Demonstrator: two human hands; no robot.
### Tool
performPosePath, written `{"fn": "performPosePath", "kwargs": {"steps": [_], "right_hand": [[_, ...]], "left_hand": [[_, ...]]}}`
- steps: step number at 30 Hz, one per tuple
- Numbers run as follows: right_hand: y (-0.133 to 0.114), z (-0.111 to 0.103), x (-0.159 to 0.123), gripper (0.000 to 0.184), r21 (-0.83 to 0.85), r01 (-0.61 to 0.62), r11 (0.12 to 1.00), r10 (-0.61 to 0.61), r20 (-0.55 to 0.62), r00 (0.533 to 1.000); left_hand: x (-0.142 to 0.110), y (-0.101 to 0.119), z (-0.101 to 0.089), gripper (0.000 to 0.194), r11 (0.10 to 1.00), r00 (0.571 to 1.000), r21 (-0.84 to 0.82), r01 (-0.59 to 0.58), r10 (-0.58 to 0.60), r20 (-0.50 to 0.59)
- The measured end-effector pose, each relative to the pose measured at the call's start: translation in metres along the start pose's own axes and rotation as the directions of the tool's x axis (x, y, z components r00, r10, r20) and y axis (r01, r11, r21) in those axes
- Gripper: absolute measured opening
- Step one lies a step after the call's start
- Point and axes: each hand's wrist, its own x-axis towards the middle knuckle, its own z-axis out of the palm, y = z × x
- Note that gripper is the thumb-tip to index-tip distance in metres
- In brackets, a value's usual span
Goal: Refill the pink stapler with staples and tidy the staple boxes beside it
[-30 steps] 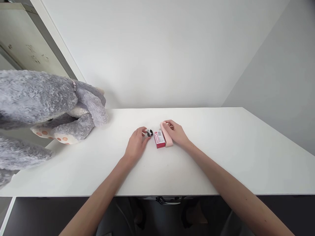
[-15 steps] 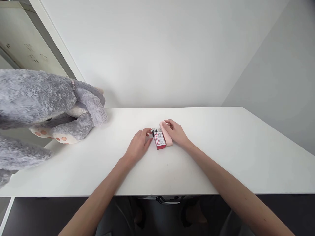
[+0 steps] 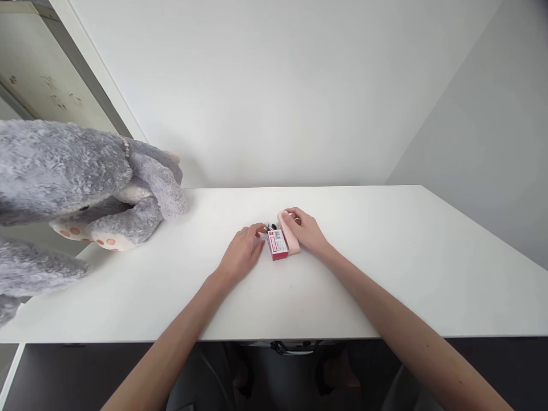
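Note:
A small red-and-white box (image 3: 278, 242) with a printed label and barcode lies on the white table. Along its right side rests a long pink object with rounded ends (image 3: 290, 231), of a kind I cannot make out. My right hand (image 3: 307, 230) is closed around the far part of this pink object, thumb on top. Just beyond the box are small black and silvery pieces (image 3: 272, 226), too small to name. At the box's left, my left hand (image 3: 242, 249) has thumb and fingers apart, its fingertips reaching those small pieces; whether they grip one is unclear.
A large grey plush toy (image 3: 141, 194) sits at the table's left end. White wall (image 3: 278, 91) rises behind the table (image 3: 385, 257). The table's front edge runs above my legs, with dark cables (image 3: 295, 347) underneath.
The small black and silvery pieces beyond the box have shifted slightly right, and my left fingertips have moved a little with them. My right hand, the pink object and the box stay nearly still.

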Motion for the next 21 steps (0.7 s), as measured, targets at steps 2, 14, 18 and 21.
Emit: {"fn": "performPosePath", "kwargs": {"steps": [2,14,18,21], "right_hand": [[0.000,0.000,0.000,0.047,-0.003,-0.001,1.000,0.001,0.000,1.000],[-0.001,0.000,0.000,0.046,-0.002,0.003,1.000,-0.003,0.002,1.000],[-0.002,-0.001,-0.001,0.045,0.003,0.008,1.000,-0.008,0.004,1.000],[-0.002,-0.001,-0.002,0.045,0.010,0.009,1.000,-0.009,0.007,1.000]], "left_hand": [[0.000,0.000,0.000,0.037,1.000,1.000,0.001,-0.011,0.011,0.003],[-0.001,0.006,-0.002,0.034,1.000,1.000,-0.004,0.023,-0.023,-0.021],[-0.002,0.013,-0.007,0.032,0.996,0.997,-0.067,0.060,-0.063,-0.052],[-0.003,0.016,-0.010,0.046,0.992,0.998,-0.122,-0.044,0.038,-0.055]]}}
